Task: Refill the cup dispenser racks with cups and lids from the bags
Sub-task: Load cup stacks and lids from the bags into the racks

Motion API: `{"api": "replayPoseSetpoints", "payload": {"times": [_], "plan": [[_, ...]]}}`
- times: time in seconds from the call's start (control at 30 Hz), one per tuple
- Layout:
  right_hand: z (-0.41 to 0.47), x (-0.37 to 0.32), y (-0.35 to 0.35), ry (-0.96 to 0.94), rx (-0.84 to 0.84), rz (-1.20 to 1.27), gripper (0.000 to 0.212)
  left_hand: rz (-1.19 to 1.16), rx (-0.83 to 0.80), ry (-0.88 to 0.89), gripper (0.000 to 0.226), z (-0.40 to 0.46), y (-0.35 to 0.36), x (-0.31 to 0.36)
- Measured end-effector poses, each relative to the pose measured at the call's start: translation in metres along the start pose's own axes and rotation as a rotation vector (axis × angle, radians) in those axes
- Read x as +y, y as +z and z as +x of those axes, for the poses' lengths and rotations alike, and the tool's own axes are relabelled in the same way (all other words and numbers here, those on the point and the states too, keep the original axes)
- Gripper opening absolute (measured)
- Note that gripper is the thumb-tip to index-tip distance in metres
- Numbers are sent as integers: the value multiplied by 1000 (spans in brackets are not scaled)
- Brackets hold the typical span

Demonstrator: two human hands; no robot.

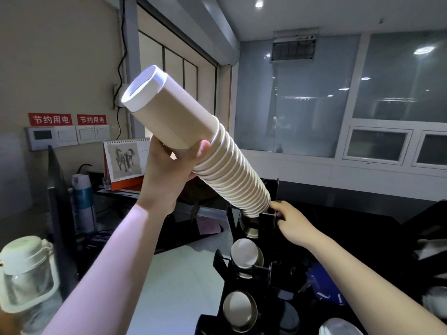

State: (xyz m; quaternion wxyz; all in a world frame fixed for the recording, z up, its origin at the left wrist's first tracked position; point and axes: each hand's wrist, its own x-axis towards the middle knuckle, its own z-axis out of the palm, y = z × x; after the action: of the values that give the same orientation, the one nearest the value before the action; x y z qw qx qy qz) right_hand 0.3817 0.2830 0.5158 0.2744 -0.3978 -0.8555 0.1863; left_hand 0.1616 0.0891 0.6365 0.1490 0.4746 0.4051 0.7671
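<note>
A: Where's the cup stack (193,143)?
B: Tilted from ten o'clock to four o'clock, left hand (167,172) gripping it mid-length, its low end at the top slot of the black rack (251,267).
A: And the right hand (289,222)?
B: At four o'clock, pinching the rack's edge beside that end.

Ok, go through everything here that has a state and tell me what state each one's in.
Cup stack: tilted, lower end entering the rack's top slot.
Left hand: gripping the stack.
Right hand: holding the black rack.
Lower rack slots: loaded with cups.
Jar: lid on.
</note>
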Motion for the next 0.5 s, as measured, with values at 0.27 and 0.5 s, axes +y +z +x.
{"api": "replayPoseSetpoints", "payload": {"times": [0.27,0.5], "plan": [[-5,-14,2,-2,-31,165,38,33,-40,55,70,1,0,9],[-10,-20,4,11,36,298,38,47,-52,49,66,1,-1,3]]}}
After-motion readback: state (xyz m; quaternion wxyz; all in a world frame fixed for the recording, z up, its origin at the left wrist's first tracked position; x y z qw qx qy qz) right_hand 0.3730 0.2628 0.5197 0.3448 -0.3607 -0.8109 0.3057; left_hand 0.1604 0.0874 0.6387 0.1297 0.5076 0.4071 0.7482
